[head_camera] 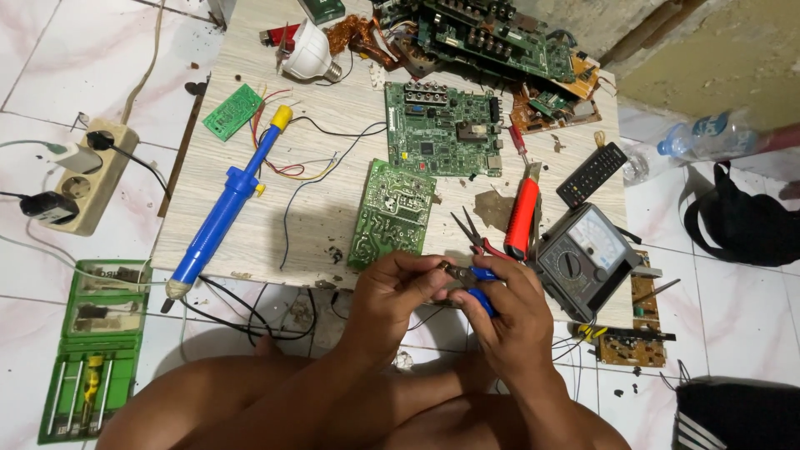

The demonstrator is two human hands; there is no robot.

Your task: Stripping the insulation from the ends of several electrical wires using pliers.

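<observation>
Right hand (pixel 510 312) grips blue-handled pliers (pixel 475 285) just off board's (pixel 333 117) near edge. Left hand (pixel 392 292) pinches at pliers' tip; pinched item too small to identify. Green circuit board (pixel 392 212) near edge, beside hands.

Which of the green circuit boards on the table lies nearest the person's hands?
The board lying solder side up, just above the left hand; the others sit farther up the table.

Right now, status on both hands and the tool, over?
Right hand gripping blue-handled pliers. Left hand pinching something at the plier tips, too small to tell. Green circuit board just beyond the hands; nothing blocking.
</observation>
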